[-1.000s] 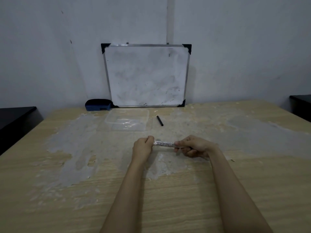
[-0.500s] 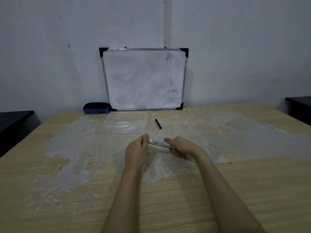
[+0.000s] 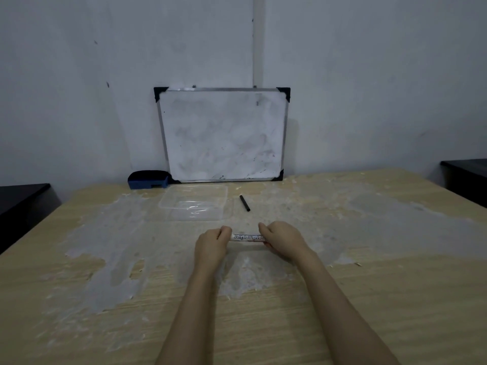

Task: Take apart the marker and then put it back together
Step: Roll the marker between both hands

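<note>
The marker (image 3: 247,237) is clamped at its ends by the left hand (image 3: 214,242) and right hand (image 3: 283,239), now levelled from the earlier tilt; separation appears imminent.

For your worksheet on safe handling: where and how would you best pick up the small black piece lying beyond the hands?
Pinch the black piece across its middle, coming from above. It is a thin rod lying flat on the table, pointing away at a slight slant, with bare table on both long sides. Both hands are busy: left hand and right hand each hold an end of the marker.
</note>
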Motion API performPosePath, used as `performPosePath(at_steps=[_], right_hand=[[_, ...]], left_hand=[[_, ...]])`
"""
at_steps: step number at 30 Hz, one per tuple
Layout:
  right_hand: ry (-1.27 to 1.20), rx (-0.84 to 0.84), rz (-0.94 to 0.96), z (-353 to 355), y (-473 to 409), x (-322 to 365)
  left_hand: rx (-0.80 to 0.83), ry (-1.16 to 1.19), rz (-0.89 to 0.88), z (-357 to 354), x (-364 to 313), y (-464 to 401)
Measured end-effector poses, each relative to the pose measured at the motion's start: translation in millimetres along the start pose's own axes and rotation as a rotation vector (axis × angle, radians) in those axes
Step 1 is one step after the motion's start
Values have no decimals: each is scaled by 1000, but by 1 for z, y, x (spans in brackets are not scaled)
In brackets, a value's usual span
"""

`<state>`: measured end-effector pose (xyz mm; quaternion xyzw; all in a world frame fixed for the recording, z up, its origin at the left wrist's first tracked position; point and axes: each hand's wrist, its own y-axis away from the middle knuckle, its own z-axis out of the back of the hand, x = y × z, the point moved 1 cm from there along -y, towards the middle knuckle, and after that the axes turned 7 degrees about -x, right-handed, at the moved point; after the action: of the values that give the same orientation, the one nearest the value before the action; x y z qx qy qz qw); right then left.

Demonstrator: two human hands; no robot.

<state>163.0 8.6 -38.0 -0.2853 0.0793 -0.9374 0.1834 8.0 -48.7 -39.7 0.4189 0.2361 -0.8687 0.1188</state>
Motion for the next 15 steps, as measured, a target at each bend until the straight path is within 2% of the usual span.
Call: performPosePath(at_steps=[4, 6, 10, 15], right_hand=[[326, -289, 204, 7, 4, 14], [460, -409, 214, 4, 4, 17], [477, -542, 253, -8, 3, 11], [379, -619, 336, -12, 5, 7]], left_hand=[[25, 63, 204, -1, 10, -9], [6, 129, 302, -1, 16, -13], [22, 103, 314, 3, 14, -10], [166, 156, 411, 10, 14, -14]])
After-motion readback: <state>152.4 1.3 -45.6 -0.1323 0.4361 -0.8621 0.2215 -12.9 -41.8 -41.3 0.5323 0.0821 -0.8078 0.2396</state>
